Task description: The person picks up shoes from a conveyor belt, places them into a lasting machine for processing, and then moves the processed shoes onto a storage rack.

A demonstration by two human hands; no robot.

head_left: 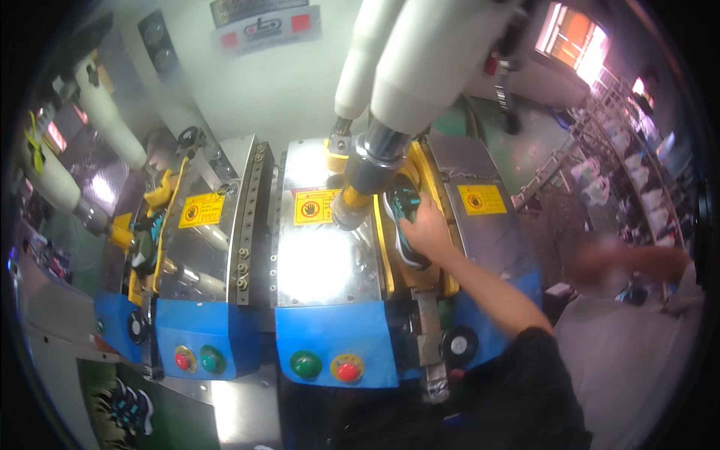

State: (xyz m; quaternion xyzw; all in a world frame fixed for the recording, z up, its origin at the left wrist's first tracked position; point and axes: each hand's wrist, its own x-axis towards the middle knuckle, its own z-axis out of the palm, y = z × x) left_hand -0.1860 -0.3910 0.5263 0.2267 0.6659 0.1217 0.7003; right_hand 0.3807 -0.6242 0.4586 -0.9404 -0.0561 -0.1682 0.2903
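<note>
My right hand (429, 231) reaches in from the lower right and is closed around a dark sneaker (405, 199) with teal details and a white sole edge. The sneaker lies lengthwise in the yellow-sided slot of the right-hand press station, toe end away from me. Just left of it, a thick metal press cylinder (373, 154) with a yellow lower part comes down from the white machine arm (420, 64). My fingers on the shoe's far side are partly hidden. My left hand is not in view.
A similar sneaker (147, 244) sits in the left station. Blue panels carry a green button (305, 364) and a red button (347, 371). More shoes (129, 407) lie at the lower left. At the right are a co-worker's arm (645, 262) and a shoe rack (637, 176).
</note>
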